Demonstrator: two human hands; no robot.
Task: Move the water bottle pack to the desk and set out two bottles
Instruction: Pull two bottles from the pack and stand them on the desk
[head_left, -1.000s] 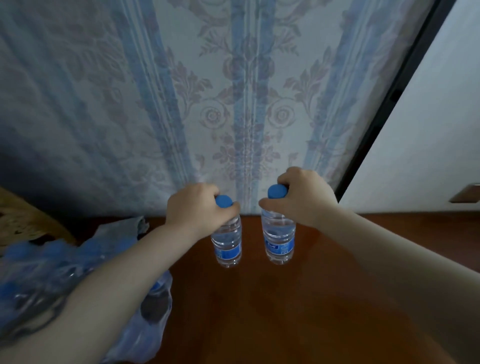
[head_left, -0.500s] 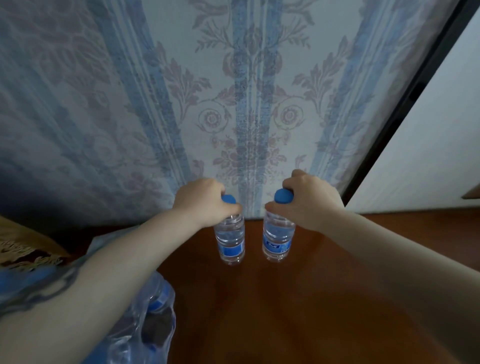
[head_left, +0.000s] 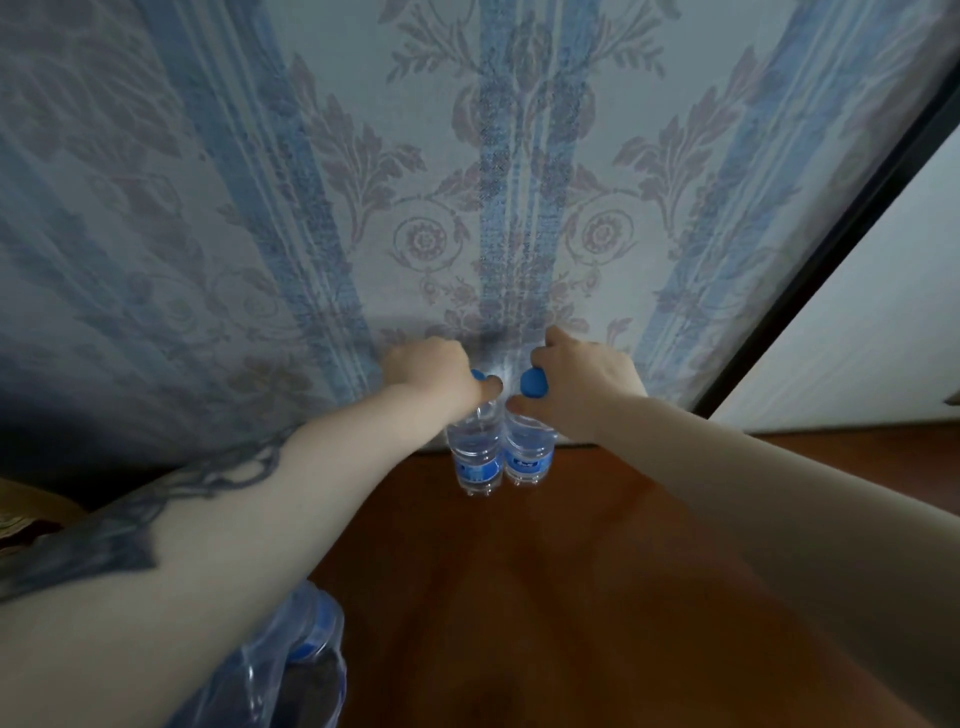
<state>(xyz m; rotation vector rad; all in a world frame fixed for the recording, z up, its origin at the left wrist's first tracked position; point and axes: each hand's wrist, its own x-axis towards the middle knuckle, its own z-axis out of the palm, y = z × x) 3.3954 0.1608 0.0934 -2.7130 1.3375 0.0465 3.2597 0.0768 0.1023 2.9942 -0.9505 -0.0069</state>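
Observation:
Two clear water bottles with blue caps and blue labels stand upright on the brown wooden desk (head_left: 571, 597), close to the wall and touching side by side. My left hand (head_left: 431, 371) grips the top of the left bottle (head_left: 475, 462). My right hand (head_left: 576, 379) grips the top of the right bottle (head_left: 527, 457), whose blue cap shows between my fingers. The plastic-wrapped bottle pack (head_left: 296, 660) lies at the desk's near left, mostly hidden under my left forearm.
Patterned blue and pink wallpaper (head_left: 467, 182) rises right behind the bottles. A dark vertical frame (head_left: 831, 249) and a white panel (head_left: 883, 322) stand at the right. A tan woven object (head_left: 26, 514) shows at the left edge.
Both hands have pushed the bottles farther back toward the wall and closer together; they now touch. The view has moved forward and the pack has slid lower in frame.

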